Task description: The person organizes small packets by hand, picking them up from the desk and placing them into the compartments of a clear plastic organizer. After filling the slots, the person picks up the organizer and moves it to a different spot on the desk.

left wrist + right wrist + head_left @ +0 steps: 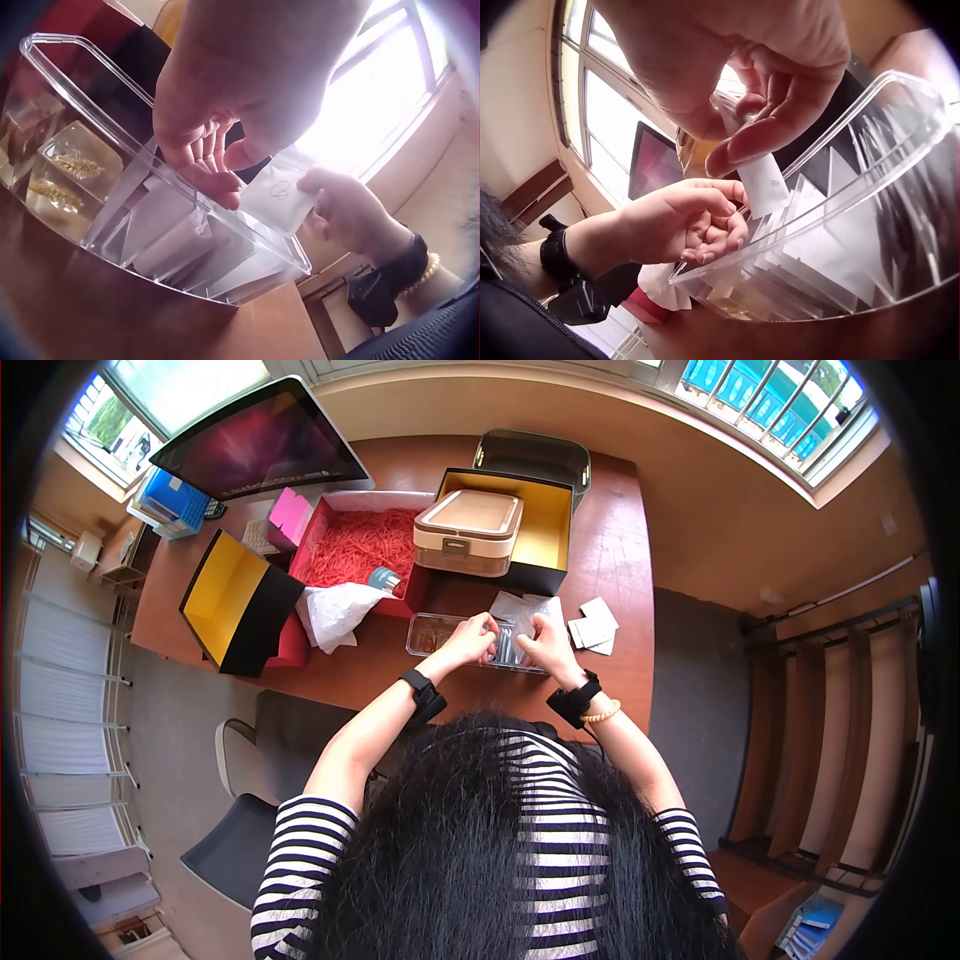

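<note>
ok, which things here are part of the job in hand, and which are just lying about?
In the job:
- clear plastic tray
- small white packet, pinched by the right hand
- white packets standing in the tray
- left hand, at the tray rim

Lying about:
- red box of shredded paper
- beige case
- yellow-lined lid
- monitor
- loose white cards

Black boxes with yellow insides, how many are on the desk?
2: one black box lies tipped at the desk's left edge, the other sits behind the beige case. More may be hidden.
</note>
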Action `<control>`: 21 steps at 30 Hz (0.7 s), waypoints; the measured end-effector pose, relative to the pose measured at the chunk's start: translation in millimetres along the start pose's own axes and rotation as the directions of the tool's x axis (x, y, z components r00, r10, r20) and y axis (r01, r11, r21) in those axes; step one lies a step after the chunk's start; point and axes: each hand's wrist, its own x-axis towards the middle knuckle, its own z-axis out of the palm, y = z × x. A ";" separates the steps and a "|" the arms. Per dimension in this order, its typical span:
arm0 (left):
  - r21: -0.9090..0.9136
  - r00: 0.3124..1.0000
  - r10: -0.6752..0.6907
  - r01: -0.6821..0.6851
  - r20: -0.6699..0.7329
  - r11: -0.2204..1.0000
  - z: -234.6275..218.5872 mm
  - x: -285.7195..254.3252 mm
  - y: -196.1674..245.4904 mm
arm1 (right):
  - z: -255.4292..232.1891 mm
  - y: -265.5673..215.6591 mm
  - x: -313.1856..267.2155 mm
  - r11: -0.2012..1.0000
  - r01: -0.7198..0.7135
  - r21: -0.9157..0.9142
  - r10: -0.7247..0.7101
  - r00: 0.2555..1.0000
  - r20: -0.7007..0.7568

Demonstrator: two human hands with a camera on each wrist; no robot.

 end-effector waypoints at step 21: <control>-0.205 0.997 -0.081 0.079 0.002 0.976 -16.2 7.9 -24.8 | -8.8 23.6 5.7 0.948 0.106 -0.299 -0.144 0.984 -0.108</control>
